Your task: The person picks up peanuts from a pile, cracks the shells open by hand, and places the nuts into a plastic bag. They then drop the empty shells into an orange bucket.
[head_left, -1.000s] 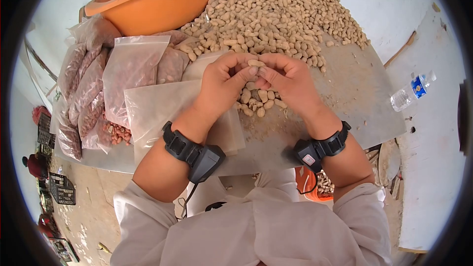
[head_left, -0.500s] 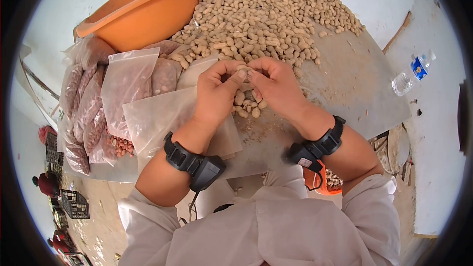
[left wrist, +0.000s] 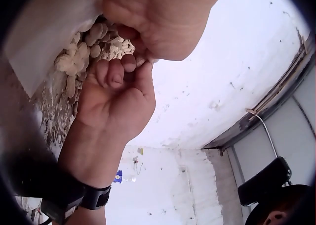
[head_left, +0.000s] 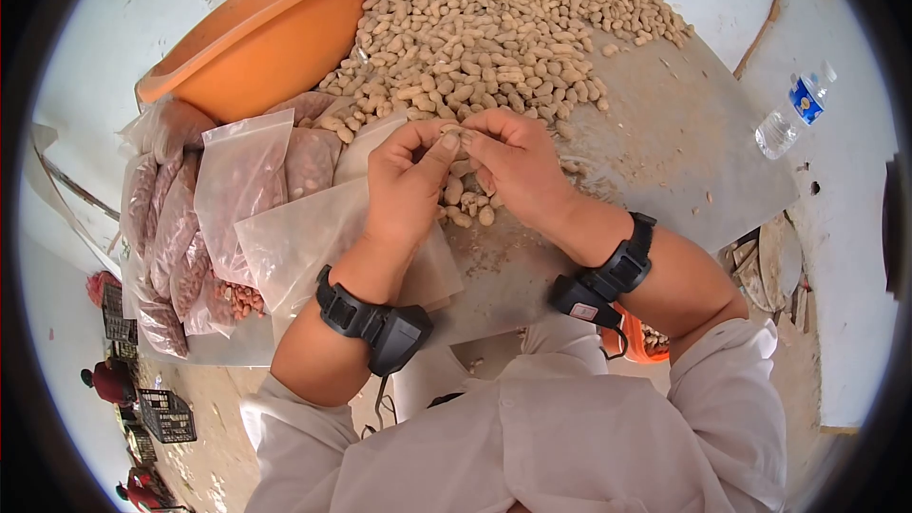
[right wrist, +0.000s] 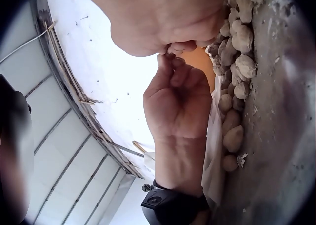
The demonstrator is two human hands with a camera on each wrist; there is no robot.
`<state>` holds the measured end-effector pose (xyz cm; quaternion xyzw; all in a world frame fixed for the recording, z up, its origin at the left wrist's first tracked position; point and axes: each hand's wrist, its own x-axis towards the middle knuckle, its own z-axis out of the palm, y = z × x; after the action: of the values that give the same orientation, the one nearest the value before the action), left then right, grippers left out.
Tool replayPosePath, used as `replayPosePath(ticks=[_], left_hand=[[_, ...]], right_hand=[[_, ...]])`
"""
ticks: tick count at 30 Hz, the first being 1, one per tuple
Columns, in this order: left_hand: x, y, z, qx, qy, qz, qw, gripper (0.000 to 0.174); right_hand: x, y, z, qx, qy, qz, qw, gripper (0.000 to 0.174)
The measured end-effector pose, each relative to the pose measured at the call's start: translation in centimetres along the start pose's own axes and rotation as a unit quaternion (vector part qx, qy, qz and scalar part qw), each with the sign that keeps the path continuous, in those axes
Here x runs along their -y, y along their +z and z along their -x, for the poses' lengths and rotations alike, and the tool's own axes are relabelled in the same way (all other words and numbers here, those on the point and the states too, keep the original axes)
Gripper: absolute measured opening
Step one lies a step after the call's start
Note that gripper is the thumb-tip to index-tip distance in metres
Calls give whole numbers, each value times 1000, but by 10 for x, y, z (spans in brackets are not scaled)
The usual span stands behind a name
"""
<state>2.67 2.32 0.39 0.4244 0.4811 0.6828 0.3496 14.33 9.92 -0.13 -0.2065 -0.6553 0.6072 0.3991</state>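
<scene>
In the head view, my left hand (head_left: 404, 180) and right hand (head_left: 521, 169) meet fingertip to fingertip over the table. Between them they pinch a peanut (head_left: 454, 130), mostly covered by thumbs and fingers. Both wrist views show the thumbs and forefingers pressed together, with the other fingers curled in. Just below the hands lies a small group of unshelled peanuts (head_left: 465, 206) on the metal tabletop (head_left: 508, 275). Beyond the fingers spreads a big heap of unshelled peanuts (head_left: 494, 28).
Bags of shelled red peanuts (head_left: 171, 237) pile up on the left beside flat plastic bags (head_left: 304, 233). An orange basin (head_left: 266, 47) stands at the back left. A water bottle (head_left: 793, 114) is at the right. An orange bucket (head_left: 655, 342) sits below the table edge.
The view has shifted, so table and heap appear slightly changed in place. The peanut showed plainly between the fingertips one second ago; now the thumbs and fingers close over it.
</scene>
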Motion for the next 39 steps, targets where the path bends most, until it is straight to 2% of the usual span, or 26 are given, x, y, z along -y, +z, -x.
replayPosePath(ticks=[4, 8, 11, 17, 19, 23, 29, 31, 34, 37, 39], left_hand=[[-3, 6, 3, -17, -12, -7, 1000, 14], [2, 6, 3, -18, 18, -12, 1000, 14], [3, 8, 4, -22, 26, -8, 999, 14], [4, 8, 1, -24, 43, -18, 999, 13], [5, 7, 1, -22, 46, -40, 998, 13], [7, 6, -1, -36, 56, 31, 997, 10], [-7, 4, 0, 30, 11, 74, 997, 8], [-12, 5, 1, 27, -10, 75, 997, 9], [-7, 0, 0, 41, 14, 15, 999, 10], [4, 0, -3, -3, 18, -23, 1000, 5], [4, 5, -2, -10, 16, 1, 1000, 8]], right_hand=[[-1, 1, 2, -11, 2, -14, 1000, 20], [-6, 4, 2, -17, 19, -57, 998, 19], [-4, 9, 5, -10, 71, -193, 979, 15], [-4, 7, 4, 24, 121, -312, 942, 11], [-5, 8, 4, 31, 108, -298, 948, 12], [-7, 7, 1, 55, 58, -253, 964, 15], [3, 5, 3, 32, -31, -64, 997, 24], [4, 4, 3, 42, -54, -19, 997, 25], [3, 4, 3, 33, -86, 69, 993, 26], [-3, 8, 4, 1, -135, 114, 984, 26], [-4, 10, 5, -22, -170, 143, 975, 25]])
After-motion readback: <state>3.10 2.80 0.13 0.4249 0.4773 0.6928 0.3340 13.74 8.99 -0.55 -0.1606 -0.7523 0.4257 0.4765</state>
